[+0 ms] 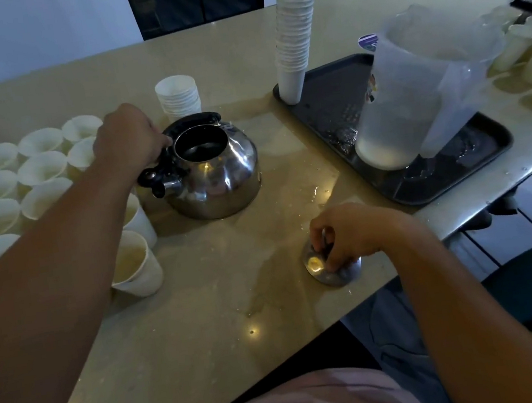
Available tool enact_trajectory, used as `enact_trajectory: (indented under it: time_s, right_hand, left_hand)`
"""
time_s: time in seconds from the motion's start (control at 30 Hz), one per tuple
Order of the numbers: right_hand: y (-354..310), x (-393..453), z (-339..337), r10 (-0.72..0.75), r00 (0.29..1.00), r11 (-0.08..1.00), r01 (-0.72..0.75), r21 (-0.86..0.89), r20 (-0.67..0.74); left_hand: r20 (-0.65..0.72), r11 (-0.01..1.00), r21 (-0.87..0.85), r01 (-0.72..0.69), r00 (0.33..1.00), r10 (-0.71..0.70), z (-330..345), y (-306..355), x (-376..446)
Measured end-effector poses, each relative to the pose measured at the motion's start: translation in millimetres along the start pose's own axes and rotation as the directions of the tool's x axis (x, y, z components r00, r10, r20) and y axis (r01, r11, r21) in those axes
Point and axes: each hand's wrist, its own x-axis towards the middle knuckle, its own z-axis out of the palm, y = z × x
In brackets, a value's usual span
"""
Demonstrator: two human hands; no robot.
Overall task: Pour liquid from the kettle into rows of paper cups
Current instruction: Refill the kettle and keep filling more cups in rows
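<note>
Where the beige, glossy counter (204,311) runs closest to the person, the right hand (347,234) curls its fingers round the knob of one round steel lid (331,269), which lies flat on the wet stone. Just beyond and to the left, two paper cups (136,264) stand holding pale liquid, one behind the other, beside the left forearm. The left hand (130,141) is wrapped round the black handle of the single kettle (216,170), a squat, mirror-bright steel dome with its mouth uncovered, standing upright on the counter near the middle. Left of it, rows of white paper cups (40,166) stand rim to rim; at least ten show, with more cut off by the arm. Behind the kettle stands one short stack of cups (178,94). To the right, a dark rectangular tray (322,99) carries one tall stack of cups (295,38) and one frosted plastic pitcher (412,90). Further cups (528,45) crowd the far right edge, too blurred to count.
</note>
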Motion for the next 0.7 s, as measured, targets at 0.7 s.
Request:
enact_trajectory:
  time_s: [0.7]
  right_hand:
    - [-148, 102, -147, -0.439, 0.865, 0.854, 0.319, -0.411, -0.243]
  left_hand:
    - [0.126, 0.998, -0.013, 0.068, 0.990, -0.066, 2, -3, 18]
